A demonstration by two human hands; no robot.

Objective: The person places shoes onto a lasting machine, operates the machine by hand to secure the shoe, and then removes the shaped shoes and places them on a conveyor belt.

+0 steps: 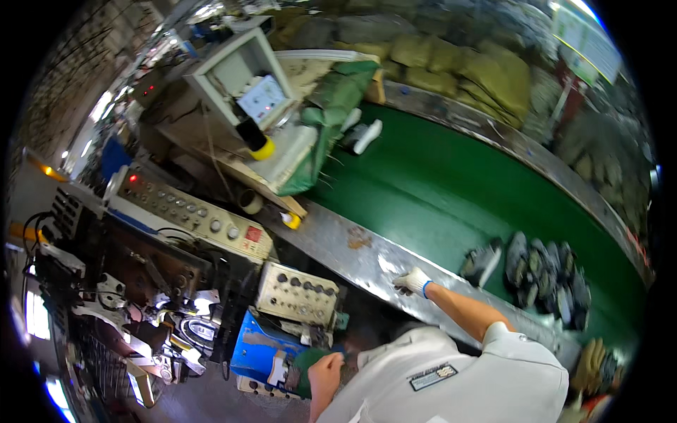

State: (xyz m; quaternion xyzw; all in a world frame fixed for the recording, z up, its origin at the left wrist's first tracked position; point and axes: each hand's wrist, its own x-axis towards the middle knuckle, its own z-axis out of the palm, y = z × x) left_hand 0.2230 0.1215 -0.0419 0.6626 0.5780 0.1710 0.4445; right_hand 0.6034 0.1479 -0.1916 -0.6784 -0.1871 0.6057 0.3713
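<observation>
My right hand, in a white glove with a blue cuff, is over the shiny metal ledge beside a green conveyor belt. Its fingers are curled; whether they hold anything cannot be made out. My bare left hand is low near my body, its fingers closed, and what is inside them, if anything, is hidden. Beside it are a dark green cloth-like piece and a blue machine part. Several grey shoe uppers lie bunched on the belt, with a grey and white shoe nearer my right arm.
A machine with a knobbed control panel and a smaller beige control box stands on the left. Ahead, a cluttered bench carries an open grey cabinet. Another shoe lies farther along the belt. Olive sacks are piled beyond it.
</observation>
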